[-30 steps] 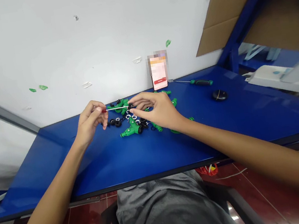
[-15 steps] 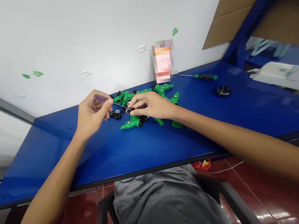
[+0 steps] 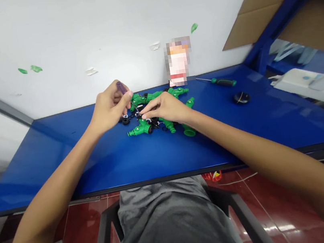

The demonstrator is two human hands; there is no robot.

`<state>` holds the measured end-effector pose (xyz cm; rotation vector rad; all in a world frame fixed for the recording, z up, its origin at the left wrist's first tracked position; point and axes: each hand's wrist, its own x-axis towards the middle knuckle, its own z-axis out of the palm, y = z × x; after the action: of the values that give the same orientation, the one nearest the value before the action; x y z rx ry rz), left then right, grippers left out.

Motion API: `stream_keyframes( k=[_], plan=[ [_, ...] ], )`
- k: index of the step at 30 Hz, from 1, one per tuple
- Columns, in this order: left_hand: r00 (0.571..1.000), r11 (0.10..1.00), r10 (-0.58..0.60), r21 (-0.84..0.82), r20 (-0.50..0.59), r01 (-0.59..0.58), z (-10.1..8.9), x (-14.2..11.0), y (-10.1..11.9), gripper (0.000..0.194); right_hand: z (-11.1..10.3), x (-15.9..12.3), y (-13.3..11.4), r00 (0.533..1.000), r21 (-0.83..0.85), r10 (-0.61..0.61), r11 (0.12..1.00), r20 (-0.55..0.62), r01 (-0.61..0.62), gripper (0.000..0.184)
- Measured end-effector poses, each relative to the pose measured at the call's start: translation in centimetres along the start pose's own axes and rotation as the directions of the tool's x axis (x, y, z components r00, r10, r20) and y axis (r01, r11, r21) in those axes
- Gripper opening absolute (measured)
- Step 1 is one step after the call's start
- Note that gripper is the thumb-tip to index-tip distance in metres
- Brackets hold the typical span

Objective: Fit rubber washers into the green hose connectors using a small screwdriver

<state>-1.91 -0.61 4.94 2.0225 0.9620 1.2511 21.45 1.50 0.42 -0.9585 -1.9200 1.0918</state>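
Blue workbench (image 3: 65,164), screwdriver (image 3: 121,88) in left hand (image 3: 109,107), right hand (image 3: 163,109) over green fittings (image 3: 142,127)

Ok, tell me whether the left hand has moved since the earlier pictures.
Yes: the left hand, holding the purple-handled tool, has moved toward the wall and nearer the green hose fittings.

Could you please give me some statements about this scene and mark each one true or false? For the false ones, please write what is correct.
1. The left hand holds a purple-handled screwdriver. True.
2. The right hand holds the green-handled screwdriver. False: that screwdriver lies on the blue table, and the right hand is at small black parts.
3. Green plastic hose connectors lie on the table. True.
4. The person wears a red shirt. False: the shirt is grey.
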Motion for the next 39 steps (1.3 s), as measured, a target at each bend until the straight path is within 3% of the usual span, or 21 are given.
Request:
stream_keyframes(
  k=[9, 26, 32, 39],
  plan=[
    [1.000, 0.999, -0.015, -0.035, -0.009, 0.014, 0.3, -1.0, -0.8, 0.028, 0.1, -0.2, 0.0, 1.000, -0.096, -0.023, 0.995, -0.010, 0.022, 0.008],
    [0.999, 0.996, 0.028, 0.078, 0.036, -0.030, 0.5, -1.2, -0.4, 0.027, -0.3, -0.3, 0.4, 0.998, -0.127, -0.032, 0.991, 0.050, 0.038, 0.023],
    [0.989, 0.960, 0.136, 0.241, 0.051, -0.144, 0.7, -0.4, 0.2, 0.034, -0.2, -0.2, 0.0, 0.997, -0.162, -0.061, 0.984, 0.055, 0.069, 0.022],
    [0.948, 0.884, 0.236, 0.358, 0.212, -0.300, 0.8, 0.7, 2.1, 0.035, -0.2, -0.1, -0.3, 0.994, -0.141, -0.064, 0.987, 0.088, 0.076, 0.025]
  ],
)
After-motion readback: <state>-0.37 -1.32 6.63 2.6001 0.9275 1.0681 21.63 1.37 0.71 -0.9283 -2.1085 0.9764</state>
